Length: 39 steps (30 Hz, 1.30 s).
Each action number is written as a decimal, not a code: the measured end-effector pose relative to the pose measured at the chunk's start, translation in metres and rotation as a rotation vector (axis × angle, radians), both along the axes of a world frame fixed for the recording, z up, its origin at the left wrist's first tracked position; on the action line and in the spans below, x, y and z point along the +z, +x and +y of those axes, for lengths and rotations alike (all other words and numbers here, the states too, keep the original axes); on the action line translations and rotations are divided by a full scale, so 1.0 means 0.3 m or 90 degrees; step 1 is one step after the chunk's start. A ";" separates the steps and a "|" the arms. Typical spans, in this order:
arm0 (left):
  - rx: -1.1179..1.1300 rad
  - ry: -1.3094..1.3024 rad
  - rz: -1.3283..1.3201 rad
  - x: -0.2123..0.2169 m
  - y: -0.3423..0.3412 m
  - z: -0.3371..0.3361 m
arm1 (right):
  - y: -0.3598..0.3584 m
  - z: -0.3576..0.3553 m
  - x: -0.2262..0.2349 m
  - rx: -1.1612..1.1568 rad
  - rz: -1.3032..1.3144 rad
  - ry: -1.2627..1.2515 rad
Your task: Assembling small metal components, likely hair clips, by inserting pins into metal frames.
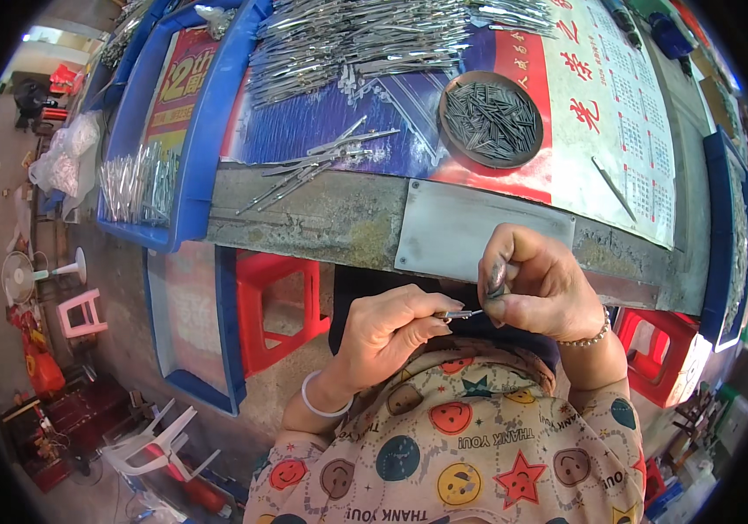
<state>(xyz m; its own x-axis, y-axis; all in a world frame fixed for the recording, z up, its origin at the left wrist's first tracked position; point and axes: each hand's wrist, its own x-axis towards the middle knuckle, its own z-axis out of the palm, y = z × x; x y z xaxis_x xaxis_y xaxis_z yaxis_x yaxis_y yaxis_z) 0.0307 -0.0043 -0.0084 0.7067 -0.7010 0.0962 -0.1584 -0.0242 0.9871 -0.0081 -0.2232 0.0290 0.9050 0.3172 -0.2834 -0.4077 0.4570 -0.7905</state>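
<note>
The left hand [387, 327] has its fingers clamped on a small metal piece [459, 313], whose long axis runs from nine to three o'clock, held in the air just below the table [322, 218] edge. Its free tip points at three o'clock to the right hand [542, 284], whose fingers are pinched together right at that tip, so both hands meet on it.

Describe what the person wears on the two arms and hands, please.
The left hand has a plain white bangle on its wrist. The right hand has a thin bracelet of small pale beads on its wrist. Both arms come out of short sleeves of a beige garment printed with round smiling faces and stars. No gloves are worn.
</note>
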 end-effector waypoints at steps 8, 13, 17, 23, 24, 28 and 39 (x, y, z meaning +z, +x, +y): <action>0.000 -0.008 -0.020 -0.008 0.008 -0.001 | 0.009 -0.005 -0.014 0.001 0.032 -0.019; -0.006 0.089 -0.167 0.006 0.007 0.008 | -0.007 -0.011 -0.022 0.068 0.022 -0.098; -0.005 0.110 -0.238 0.012 -0.007 0.006 | -0.027 -0.016 -0.004 0.138 -0.070 -0.277; 0.008 0.133 -0.352 0.020 -0.027 0.005 | -0.083 0.020 -0.034 0.039 -0.080 -0.284; 0.021 0.146 -0.390 0.023 -0.030 0.004 | -0.086 0.023 -0.038 0.007 -0.079 -0.285; 0.037 0.179 -0.490 0.041 -0.030 0.002 | -0.101 0.016 -0.074 -0.033 -0.146 -0.341; 0.024 0.226 -0.592 0.053 -0.048 -0.036 | -0.125 -0.011 -0.085 -0.021 -0.156 -0.370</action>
<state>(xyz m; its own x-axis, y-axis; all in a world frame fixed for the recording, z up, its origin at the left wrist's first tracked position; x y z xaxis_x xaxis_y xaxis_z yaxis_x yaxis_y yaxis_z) 0.0162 -0.0151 0.0074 0.4797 -0.7748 0.4118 -0.8580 -0.3159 0.4051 -0.0455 -0.2266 0.0036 0.9722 0.1451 -0.1840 -0.1759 -0.0670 -0.9821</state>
